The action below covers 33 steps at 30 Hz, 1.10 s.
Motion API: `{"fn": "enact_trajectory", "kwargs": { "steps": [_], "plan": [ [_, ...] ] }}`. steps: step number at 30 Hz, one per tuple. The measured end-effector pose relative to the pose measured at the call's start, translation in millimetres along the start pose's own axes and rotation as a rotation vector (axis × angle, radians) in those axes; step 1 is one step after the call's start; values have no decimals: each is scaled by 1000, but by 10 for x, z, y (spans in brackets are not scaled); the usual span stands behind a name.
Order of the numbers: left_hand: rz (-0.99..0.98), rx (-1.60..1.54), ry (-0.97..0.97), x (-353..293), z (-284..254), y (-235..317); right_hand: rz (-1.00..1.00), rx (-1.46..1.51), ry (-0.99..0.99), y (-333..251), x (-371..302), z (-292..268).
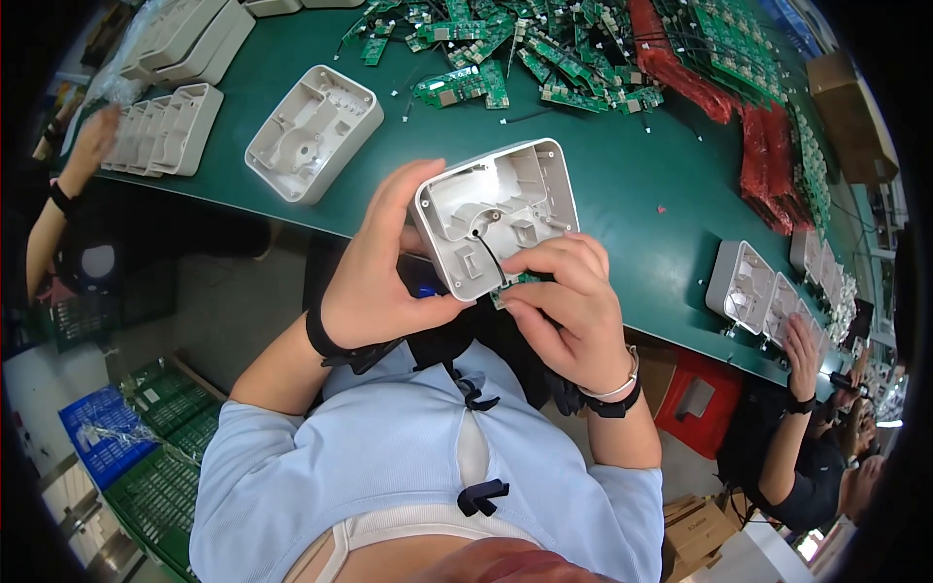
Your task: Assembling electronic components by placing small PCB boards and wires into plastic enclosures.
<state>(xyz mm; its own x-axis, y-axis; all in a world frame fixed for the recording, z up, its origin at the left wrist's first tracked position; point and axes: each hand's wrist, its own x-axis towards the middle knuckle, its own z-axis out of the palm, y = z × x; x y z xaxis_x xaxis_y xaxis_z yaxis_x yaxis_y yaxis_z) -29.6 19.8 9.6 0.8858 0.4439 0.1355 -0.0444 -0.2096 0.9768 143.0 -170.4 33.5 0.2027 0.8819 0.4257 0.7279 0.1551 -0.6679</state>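
My left hand [374, 267] grips a white plastic housing [450, 255] by its left side, tilted so its open inside faces me. Inside are ribs, screw posts and a round recess. A thin black cable [489, 255] comes out of a hole near that recess and runs to the lower right edge. There my right hand [567, 301] pinches a small green circuit board [500, 293], mostly covered by the fingers. Another open white housing [313, 136] lies on the table beyond my left hand.
A heap of green circuit boards with cables [525, 58] covers the far side of the green table [641, 243]. Red bubble wrap [768, 170] and board panels lie at right. More housings [743, 282] stand at both sides, near co-workers' hands. Crates [146, 466] sit lower left.
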Motion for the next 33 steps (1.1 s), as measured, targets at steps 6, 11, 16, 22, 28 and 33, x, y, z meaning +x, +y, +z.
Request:
{"fn": "enact_trajectory", "kwargs": {
  "steps": [6,11,16,22,28,33],
  "plan": [
    [-18,-102,-37,8,-12,-19,169,56,55,-32,120,21],
    [-37,-238,-58,8,60,16,-14,-101,-90,-20,204,-51],
    [24,274,-60,-66,-205,283,-71,-118,-35,50,-10,-176],
    [97,1009,458,-85,-974,264,79,-361,98,143,-615,-787],
    [-108,731,374,-107,-1374,-59,257,-611,170,311,-1074,-1265],
    [-122,630,348,-68,-1292,-130,381,-725,252,451,-1407,-1546]
  ]
}}
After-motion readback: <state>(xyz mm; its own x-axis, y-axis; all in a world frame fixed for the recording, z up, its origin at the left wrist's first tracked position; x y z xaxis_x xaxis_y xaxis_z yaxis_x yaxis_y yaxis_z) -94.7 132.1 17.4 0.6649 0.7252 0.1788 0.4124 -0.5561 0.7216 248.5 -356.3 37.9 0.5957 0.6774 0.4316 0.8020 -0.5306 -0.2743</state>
